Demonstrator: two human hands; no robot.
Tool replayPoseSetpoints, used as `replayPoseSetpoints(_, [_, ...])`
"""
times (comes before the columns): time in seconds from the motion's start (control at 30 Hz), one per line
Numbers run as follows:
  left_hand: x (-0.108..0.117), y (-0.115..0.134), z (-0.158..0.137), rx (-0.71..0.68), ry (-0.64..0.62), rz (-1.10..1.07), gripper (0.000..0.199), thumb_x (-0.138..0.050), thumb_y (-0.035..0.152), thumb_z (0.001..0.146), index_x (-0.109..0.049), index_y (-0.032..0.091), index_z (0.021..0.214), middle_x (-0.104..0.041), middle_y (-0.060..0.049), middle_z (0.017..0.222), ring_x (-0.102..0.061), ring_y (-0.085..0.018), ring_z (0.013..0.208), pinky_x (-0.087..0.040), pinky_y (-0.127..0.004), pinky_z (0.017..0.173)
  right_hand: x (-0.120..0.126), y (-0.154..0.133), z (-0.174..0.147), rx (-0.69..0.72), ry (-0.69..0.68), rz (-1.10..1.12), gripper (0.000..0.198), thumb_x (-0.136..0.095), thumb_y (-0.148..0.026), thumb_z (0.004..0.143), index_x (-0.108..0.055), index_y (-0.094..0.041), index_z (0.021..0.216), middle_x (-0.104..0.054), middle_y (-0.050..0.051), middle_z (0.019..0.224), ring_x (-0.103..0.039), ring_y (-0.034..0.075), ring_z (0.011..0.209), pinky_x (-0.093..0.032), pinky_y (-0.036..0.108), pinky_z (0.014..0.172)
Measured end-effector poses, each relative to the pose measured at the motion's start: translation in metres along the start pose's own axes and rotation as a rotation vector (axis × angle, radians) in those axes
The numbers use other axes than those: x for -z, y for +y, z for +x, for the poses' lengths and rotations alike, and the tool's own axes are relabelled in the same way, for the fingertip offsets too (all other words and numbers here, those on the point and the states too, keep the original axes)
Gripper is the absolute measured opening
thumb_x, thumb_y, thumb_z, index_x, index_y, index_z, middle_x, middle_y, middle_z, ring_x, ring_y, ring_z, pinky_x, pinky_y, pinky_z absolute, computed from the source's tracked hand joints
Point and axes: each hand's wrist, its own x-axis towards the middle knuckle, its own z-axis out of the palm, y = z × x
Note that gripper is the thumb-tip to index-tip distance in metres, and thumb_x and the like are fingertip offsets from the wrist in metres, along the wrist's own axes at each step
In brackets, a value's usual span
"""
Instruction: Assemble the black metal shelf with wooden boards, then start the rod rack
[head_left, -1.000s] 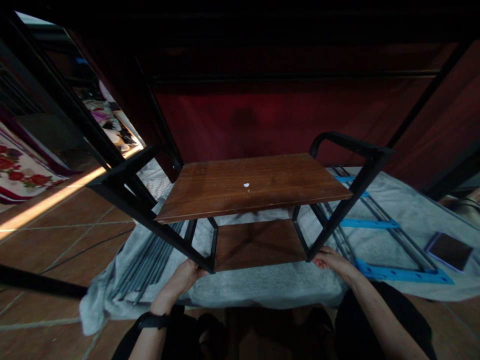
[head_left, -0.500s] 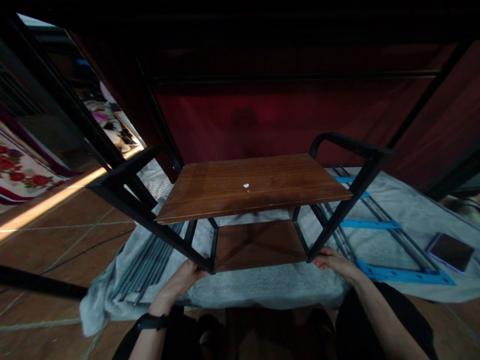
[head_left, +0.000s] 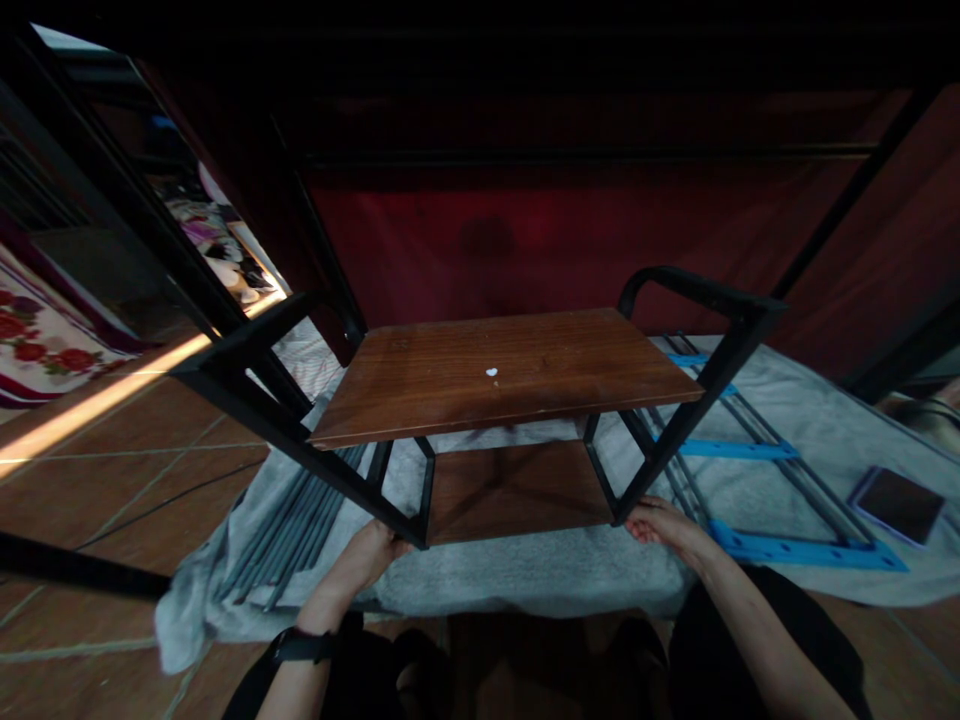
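Basically, L hand [head_left: 375,552] & R hand [head_left: 660,528] are both on the shelf unit [head_left: 679,430], one at each near bottom corner. L hand: fingers curled in under the near L corner, gripping it; tips hidden behind the metal. R hand: same deal at the near R corner, fingers bent & gripping, thumb side up top. Dark wristband [head_left: 304,645] on L wrist.

Shelf unit is dead centre, btwn the hands, over the grey cloth [head_left: 510,585]; can't tell if it's fully resting on it or a bit raised. Blk metal frame w/ curved arms at the top on both sides, plus 2 brown boards: upper board [head_left: 555,360] w/ a small white mark [head_left: 491,372] nr its middle, lower board [head_left: 517,490] beneath, btwn the bottom corners.

L of the unit: bundle of grey rods [head_left: 300,530] side by side on the cloth. R of it: ladder-like frame w/ grey tubes & blue crosspieces [head_left: 795,551], lying flat, nr R hand. Phone [head_left: 900,503] on the cloth just beyond that, dark screen up.

Behind: dk red fabric [head_left: 562,240]. Far L: brown tiled floor [head_left: 150,500] w/ a thin blk cable [head_left: 172,495] & a floral cloth [head_left: 52,340], red flowers on white.
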Motion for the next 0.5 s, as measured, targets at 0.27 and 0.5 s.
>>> replayPoseSetpoints(0.27, [0.003,0.01,-0.006,-0.078,-0.016,-0.072,0.028,-0.055,0.017,0.073,-0.072,0.015,0.096,-0.074,-0.007,0.099,-0.064,-0.025,0.106,-0.048,-0.033,0.096,0.0,0.001,0.001,0.048,0.014,-0.051,0.016,-0.071,-0.03,0.064,-0.065,-0.018,0.072,-0.061,-0.001,0.061,-0.052,0.009,0.053,-0.041,0.021,0.052])
replayPoseSetpoints(0.5, [0.005,0.017,-0.01,-0.059,-0.014,-0.093,0.029,-0.054,0.016,0.075,-0.071,0.013,0.098,-0.074,-0.007,0.098,-0.064,-0.025,0.102,-0.049,-0.033,0.094,0.005,-0.003,-0.005,0.136,-0.03,-0.113,0.015,-0.07,-0.028,0.065,-0.067,-0.018,0.075,-0.062,-0.001,0.067,-0.054,0.01,0.061,-0.043,0.022,0.056])
